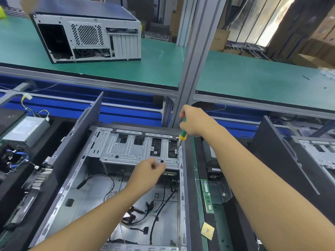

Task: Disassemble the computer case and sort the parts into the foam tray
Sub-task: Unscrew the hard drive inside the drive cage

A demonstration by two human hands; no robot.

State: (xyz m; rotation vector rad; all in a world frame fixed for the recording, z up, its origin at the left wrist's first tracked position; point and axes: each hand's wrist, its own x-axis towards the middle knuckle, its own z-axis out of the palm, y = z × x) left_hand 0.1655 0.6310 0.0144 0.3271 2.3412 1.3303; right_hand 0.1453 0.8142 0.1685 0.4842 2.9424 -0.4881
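Starting at the left edge of the lower tabletop, a grey power supply (27, 129) with loose cables sits in what looks like the dark foam tray (58, 129). A black side panel (81, 127) stands on edge between it and the open computer case (94, 192), which lies on its side mid-tabletop, long axis running away from the person. The metal drive cage (126, 151) spans the case's far end. The left hand (146, 171) rests at the cage's near edge, fingers curled, thumb meeting fingertip; whether they pinch anything I cannot tell. Farther right, the right hand (194, 120) grips a green-and-yellow screwdriver (182, 136), nearly upright, tip down on a screw (176, 151) by the cage's right edge, so this hand is nearer the fastener. Beyond the case's right wall lie green memory sticks (206, 196) and a processor chip (207, 230).
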